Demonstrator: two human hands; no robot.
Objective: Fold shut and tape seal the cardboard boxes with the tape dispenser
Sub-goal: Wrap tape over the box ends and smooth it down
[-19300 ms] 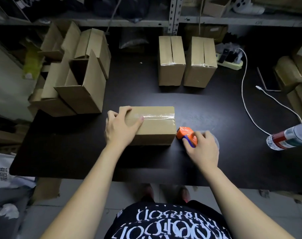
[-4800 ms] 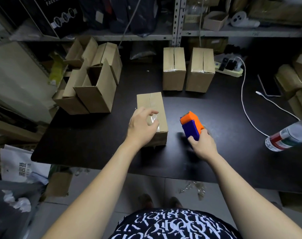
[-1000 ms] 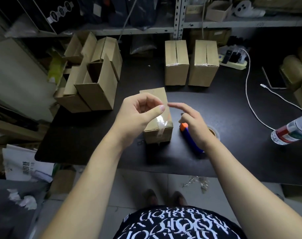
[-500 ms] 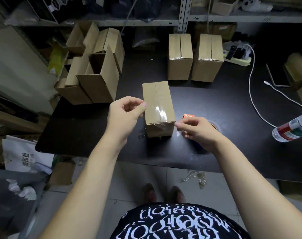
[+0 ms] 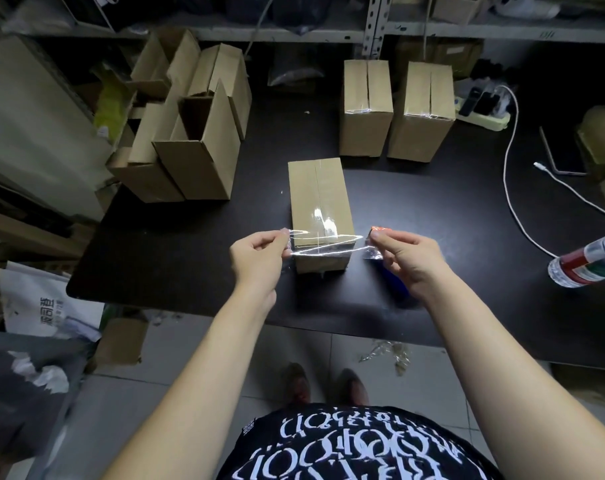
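Now both hands hold one tape strip [image 5: 325,249] in the air. The left hand [image 5: 259,258] has its grip closed on the left end, pinched between thumb and fingertips. The right hand [image 5: 406,258] has its grip closed on the right end in the same way. The strip is clear, shiny and twisted, and it is stretched across in front of the near end of the cardboard box [image 5: 320,209].

This box lies closed on the black counter [image 5: 190,254], with its long side pointing away from the person. A band of tape shines along its top seam. The tape dispenser [image 5: 396,289] lies just to the right of the box. The right hand covers most of it, so only an orange tip and a blue part show.

The black T-shirt [image 5: 346,445] has white letters, but they are upside down from this view and I cannot read them. A white bag [image 5: 48,306] on the floor at the left has printed characters that are too small to read surely. The bottle [image 5: 585,261] at the right edge has a red and green label, and its text is not legible.

Two sealed boxes [image 5: 367,105] stand side by side at the back of the counter. Several open boxes [image 5: 197,143] are grouped at the left back corner. A white cable [image 5: 508,168] runs from a power strip [image 5: 481,109] across the right side.
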